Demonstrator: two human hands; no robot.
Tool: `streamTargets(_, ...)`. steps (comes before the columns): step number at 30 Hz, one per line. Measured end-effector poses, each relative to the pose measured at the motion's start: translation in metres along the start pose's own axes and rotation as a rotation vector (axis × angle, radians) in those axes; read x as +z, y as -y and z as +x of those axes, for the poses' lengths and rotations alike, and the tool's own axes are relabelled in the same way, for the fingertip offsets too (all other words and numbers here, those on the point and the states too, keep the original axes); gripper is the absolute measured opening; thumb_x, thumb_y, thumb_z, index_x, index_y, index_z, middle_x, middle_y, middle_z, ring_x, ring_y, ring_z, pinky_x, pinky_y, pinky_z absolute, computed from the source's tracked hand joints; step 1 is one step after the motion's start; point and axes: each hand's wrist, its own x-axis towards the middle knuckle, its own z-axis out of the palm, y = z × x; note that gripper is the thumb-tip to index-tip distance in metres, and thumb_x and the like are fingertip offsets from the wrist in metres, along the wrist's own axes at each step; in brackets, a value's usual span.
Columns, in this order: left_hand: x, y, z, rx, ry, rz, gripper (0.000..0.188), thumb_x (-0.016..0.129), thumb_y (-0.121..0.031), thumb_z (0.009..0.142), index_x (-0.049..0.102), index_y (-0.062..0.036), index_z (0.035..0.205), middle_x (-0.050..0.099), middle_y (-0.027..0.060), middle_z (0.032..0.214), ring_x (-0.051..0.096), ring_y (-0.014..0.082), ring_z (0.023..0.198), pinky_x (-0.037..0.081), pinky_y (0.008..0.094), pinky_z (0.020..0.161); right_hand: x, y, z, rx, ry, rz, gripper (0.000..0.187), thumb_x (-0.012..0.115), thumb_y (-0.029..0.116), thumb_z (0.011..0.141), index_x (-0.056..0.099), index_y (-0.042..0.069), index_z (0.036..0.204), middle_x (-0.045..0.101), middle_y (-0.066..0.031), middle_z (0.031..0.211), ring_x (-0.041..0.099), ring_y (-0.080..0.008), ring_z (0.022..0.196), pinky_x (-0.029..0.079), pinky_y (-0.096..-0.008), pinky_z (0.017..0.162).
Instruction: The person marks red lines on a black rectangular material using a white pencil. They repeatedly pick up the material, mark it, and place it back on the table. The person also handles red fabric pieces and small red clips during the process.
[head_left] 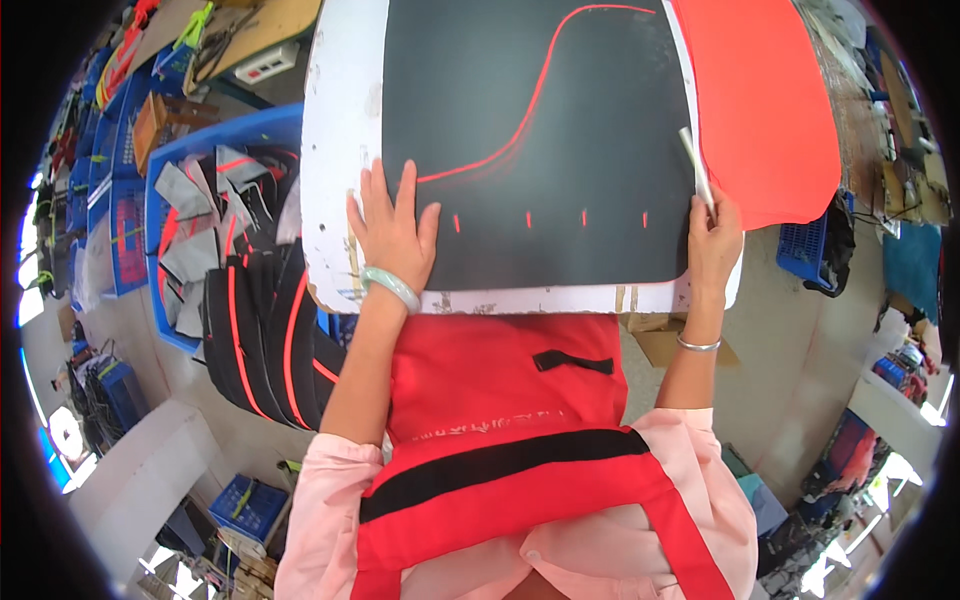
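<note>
A large black sheet with a rounded corner lies on a white board in front of me. It bears a curved orange-red line and a row of several short marks; whether these are slots or drawn lines I cannot tell. My left hand rests flat with fingers spread across the sheet's left edge and the board. At the right edge, my right hand pinches a slim white pen-like stick, which points away from me. Beyond that edge, bright orange-red fabric spreads out to the right.
On the left, a blue crate holds grey, black and orange-red pieces. Black bags with orange-red trim lean by it. Another blue crate stands on the floor at right. My red apron hangs below the board's near edge.
</note>
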Motion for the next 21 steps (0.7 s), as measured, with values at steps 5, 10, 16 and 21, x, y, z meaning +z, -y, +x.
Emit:
streamTargets(5, -0.001, -0.002, -0.002, -0.031, -0.013, -0.036, 0.061, 0.054, -0.04, 0.094, 0.038, -0.015, 0.146, 0.026, 0.0216, 0.153, 0.021, 0.0397, 0.142, 0.012, 0.054, 0.114, 0.003, 0.057, -0.014, -0.213, 0.074, 0.488, 0.031, 0.045, 0.02, 0.102, 0.066, 0.0, 0.089, 0.059, -0.0025, 0.08, 0.05, -0.0079, 0.066, 0.039, -0.0226, 0.057)
streamTargets(10, -0.001, -0.003, 0.001, -0.025, -0.011, -0.025, 0.063, 0.057, -0.046, 0.092, 0.04, -0.0189, 0.146, 0.026, 0.0223, 0.153, 0.022, 0.0399, 0.142, 0.013, 0.0548, 0.113, 0.054, 0.102, -0.069, -0.115, 0.433, 0.642, 0.019, 0.056, 0.016, 0.097, 0.067, 0.002, 0.092, 0.06, -0.0034, 0.066, 0.054, -0.0112, 0.055, 0.043, -0.0275, 0.052)
streamTargets(16, 0.001, -0.002, -0.001, -0.028, -0.04, -0.035, 0.061, 0.058, -0.046, 0.091, 0.044, -0.02, 0.144, 0.025, 0.0229, 0.153, 0.024, 0.0401, 0.141, 0.014, 0.0559, 0.112, 0.065, 0.099, -0.075, -0.237, 0.326, 0.488, 0.009, 0.06, 0.012, 0.093, 0.062, 0.004, 0.088, 0.062, -0.0063, 0.071, 0.055, -0.0172, 0.054, 0.045, -0.0289, 0.053)
streamTargets(21, 0.001, -0.003, 0.0, -0.009, -0.062, -0.042, 0.061, 0.057, -0.047, 0.091, 0.044, -0.0195, 0.144, 0.027, 0.0196, 0.154, 0.024, 0.0398, 0.141, 0.015, 0.0565, 0.112, 0.068, 0.102, -0.072, -0.393, 0.325, 0.482, 0.007, 0.061, 0.01, 0.091, 0.061, 0.004, 0.088, 0.062, -0.0081, 0.074, 0.055, -0.0192, 0.055, 0.044, -0.029, 0.052)
